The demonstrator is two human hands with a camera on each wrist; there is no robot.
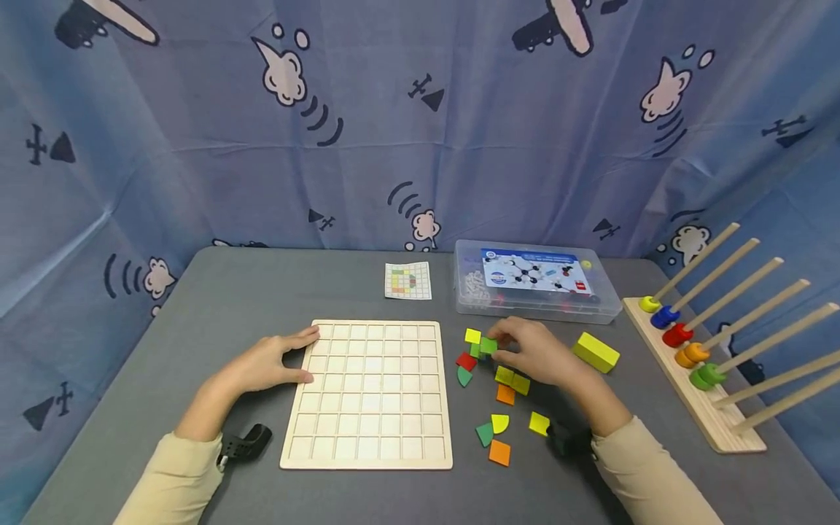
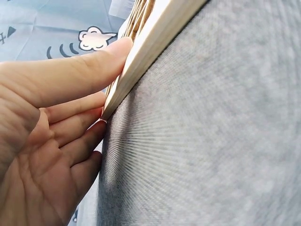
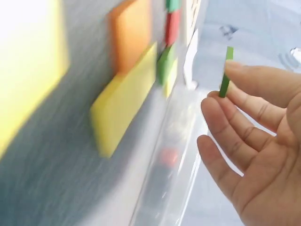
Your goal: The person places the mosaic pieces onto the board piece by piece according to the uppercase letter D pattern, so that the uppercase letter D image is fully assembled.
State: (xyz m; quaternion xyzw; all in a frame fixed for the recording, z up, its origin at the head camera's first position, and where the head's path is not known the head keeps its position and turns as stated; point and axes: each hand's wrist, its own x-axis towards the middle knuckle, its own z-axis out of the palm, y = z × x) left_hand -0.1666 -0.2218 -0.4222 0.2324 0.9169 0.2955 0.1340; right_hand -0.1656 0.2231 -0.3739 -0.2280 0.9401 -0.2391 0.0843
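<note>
A pale wooden grid board (image 1: 367, 394) lies flat on the table. My left hand (image 1: 272, 361) rests against its left edge, fingers fairly straight, the thumb (image 2: 113, 59) touching the rim in the left wrist view. To the right of the board, my right hand (image 1: 531, 350) pinches a small green square tile (image 3: 226, 73) between thumb and fingertips, raised off the table. Around that hand lie loose tiles: a yellow square (image 1: 472, 335), a red one (image 1: 467, 362), a green quarter-round (image 1: 464, 376), yellow squares (image 1: 512, 379) and an orange square (image 1: 506, 394).
Nearer the front lie more tiles, among them an orange square (image 1: 499, 453). Behind stand a printed pattern card (image 1: 408, 281) and a clear plastic box (image 1: 534, 302). On the right are a yellow block (image 1: 596, 352) and a wooden peg rack (image 1: 705, 394) with coloured rings.
</note>
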